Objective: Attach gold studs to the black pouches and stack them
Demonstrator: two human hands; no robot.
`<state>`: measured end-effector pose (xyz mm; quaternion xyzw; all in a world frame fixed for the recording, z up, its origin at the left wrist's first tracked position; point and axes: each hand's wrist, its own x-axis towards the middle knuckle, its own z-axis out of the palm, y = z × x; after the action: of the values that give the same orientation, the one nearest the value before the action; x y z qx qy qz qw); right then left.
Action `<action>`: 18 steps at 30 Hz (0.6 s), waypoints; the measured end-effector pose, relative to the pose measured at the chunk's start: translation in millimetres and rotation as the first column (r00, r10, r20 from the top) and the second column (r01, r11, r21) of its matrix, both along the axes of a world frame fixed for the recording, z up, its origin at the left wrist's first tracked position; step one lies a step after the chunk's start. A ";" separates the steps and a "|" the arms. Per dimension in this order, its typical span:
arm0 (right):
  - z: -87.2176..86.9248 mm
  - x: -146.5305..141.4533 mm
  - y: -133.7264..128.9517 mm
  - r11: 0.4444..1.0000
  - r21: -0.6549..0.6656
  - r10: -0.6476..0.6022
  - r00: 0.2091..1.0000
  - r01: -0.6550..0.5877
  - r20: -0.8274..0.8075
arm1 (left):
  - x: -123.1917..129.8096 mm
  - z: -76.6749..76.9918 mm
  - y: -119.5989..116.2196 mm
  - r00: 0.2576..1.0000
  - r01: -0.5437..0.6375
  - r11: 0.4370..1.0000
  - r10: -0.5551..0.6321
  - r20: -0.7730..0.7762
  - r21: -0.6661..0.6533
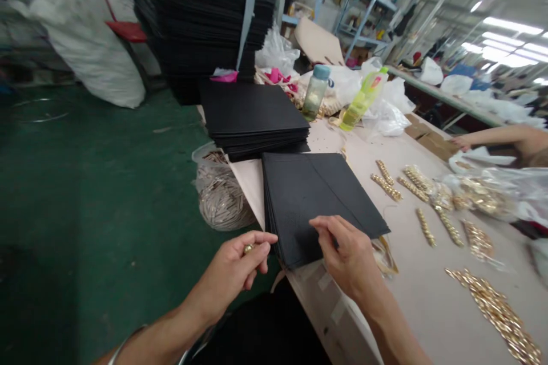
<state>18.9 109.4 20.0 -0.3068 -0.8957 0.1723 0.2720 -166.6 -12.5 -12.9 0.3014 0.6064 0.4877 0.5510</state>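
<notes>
My left hand [237, 262] is closed at the near left corner of a pile of thin black sheets [317, 182]. A small round gold piece [248, 248] shows between its thumb and forefinger. Over the front part of the top sheet, my right hand [346, 248] has its fingers bent and drawn together. Whatever its fingertips hold, if anything, is too small to make out. I cannot tell whether they touch the sheet. A curved line crosses the top sheet. Beside my right wrist, a tan strip [387, 256] sticks out from under the pile.
Behind stand another black stack [257, 108] and a tall strapped one [201, 11]. Gold chains [499, 311] and bagged gold pieces [483, 194] lie on the table at right. Two bottles [315, 91] stand farther back. Another person's arm [505, 137] reaches in from the right.
</notes>
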 end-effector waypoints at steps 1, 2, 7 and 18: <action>-0.2 0.5 -2.6 1.000 0.003 0.025 0.999 -0.025 0.038 | 0.7 -0.4 -1.4 1.000 0.021 1.000 -0.021 -0.004 -0.008; 0.1 1.4 -4.8 0.999 0.000 0.050 0.996 -0.050 0.080 | 1.6 -0.4 -2.3 0.999 0.039 0.999 -0.039 -0.010 -0.014; 7.0 5.4 -14.0 0.979 0.001 0.195 0.941 -0.203 0.277 | 5.8 2.5 -2.4 0.999 0.038 0.999 -0.038 0.010 -0.016; 6.7 5.6 -2.8 0.931 -0.082 0.363 0.922 -0.355 0.133 | 7.9 0.8 -7.4 0.998 0.013 1.000 -0.011 0.064 -0.026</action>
<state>24.5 106.7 26.7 -0.1568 -0.9489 0.2216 0.1609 -158.7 -19.9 -12.0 0.2821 0.5931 0.4856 0.5770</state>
